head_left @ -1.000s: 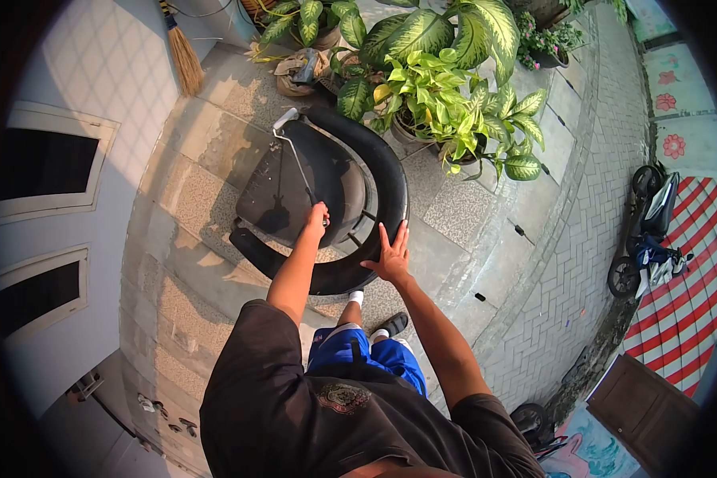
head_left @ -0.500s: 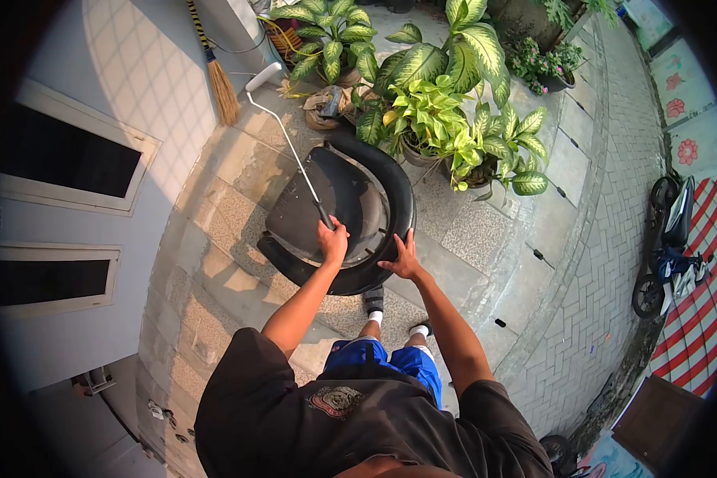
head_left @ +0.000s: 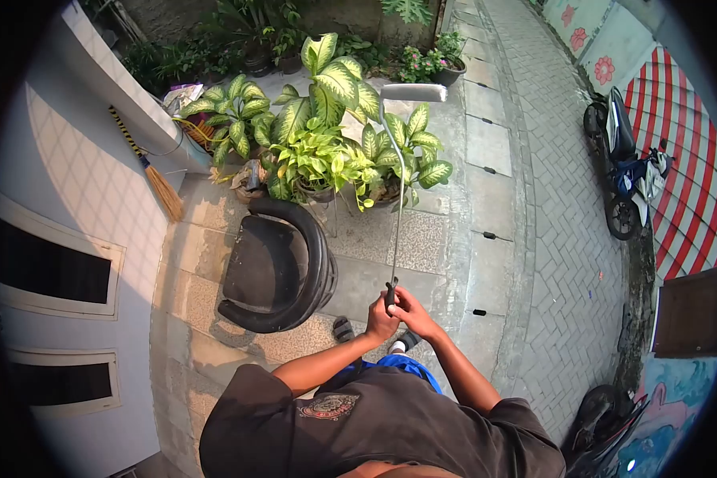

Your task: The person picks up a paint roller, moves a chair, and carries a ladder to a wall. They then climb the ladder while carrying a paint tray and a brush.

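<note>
Two-handed hold: left fingers (head_left: 380, 320) and right fingers (head_left: 407, 300) narrow round the black handle (head_left: 390, 296) of the roller (head_left: 414, 93), probably to steady its long shaft; rolling end well beyond fingers; black chair (head_left: 264, 263) left of them, untouched.

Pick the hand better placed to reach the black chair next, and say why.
Probably the left hand: it is nearer the black chair, on that side; the right hand lies farther off. Both hands are at the roller handle, so the left might need to leave it.
</note>
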The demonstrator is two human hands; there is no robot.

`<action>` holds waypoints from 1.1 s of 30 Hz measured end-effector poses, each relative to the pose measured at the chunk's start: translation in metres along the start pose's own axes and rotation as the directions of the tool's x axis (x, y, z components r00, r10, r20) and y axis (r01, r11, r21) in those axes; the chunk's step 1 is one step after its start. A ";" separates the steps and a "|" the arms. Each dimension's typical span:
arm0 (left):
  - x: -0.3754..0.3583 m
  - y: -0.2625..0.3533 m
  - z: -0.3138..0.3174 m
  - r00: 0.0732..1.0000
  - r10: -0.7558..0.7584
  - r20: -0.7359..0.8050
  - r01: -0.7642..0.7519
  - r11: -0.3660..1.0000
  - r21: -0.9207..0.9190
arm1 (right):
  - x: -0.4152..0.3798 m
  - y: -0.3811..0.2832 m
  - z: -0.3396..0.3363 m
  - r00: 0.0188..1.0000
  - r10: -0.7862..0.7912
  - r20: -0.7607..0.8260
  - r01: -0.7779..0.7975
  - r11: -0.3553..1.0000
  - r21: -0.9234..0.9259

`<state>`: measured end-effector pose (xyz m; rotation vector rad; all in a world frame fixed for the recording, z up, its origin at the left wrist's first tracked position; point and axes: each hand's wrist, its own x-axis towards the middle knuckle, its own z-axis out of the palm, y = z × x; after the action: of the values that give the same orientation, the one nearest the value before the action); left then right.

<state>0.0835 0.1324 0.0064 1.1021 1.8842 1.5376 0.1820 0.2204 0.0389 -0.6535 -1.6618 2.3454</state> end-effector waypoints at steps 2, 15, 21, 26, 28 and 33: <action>-0.008 0.017 0.033 0.988 0.079 0.136 -0.066 0.993 -0.094 | -0.020 -0.010 -0.021 0.997 0.016 -0.072 -0.015 1.000 0.014; 0.014 0.054 0.155 0.668 0.284 0.687 -0.192 0.959 -0.210 | -0.140 -0.033 -0.137 0.854 -0.149 -0.499 0.140 0.989 -0.056; 0.056 0.068 0.168 0.727 0.213 0.653 -0.060 0.967 -0.249 | -0.185 -0.038 -0.178 0.660 -0.058 -0.749 0.147 0.988 0.052; 0.100 0.066 0.190 0.757 0.135 0.639 0.057 0.961 -0.270 | -0.180 -0.042 -0.196 0.654 -0.026 -0.756 -0.004 0.999 -0.037; 0.121 0.070 0.199 0.753 0.110 0.649 0.126 0.944 -0.306 | -0.167 -0.048 -0.201 0.662 -0.016 -0.750 -0.033 0.998 -0.050; 0.199 0.075 0.214 0.764 0.106 0.637 0.224 0.881 -0.416 | -0.123 -0.067 -0.216 0.624 -0.085 -0.777 -0.107 0.975 -0.193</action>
<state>0.1566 0.4224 0.0476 1.1235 0.9907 1.2459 0.3831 0.3778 0.0715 -1.4725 -1.4494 1.4621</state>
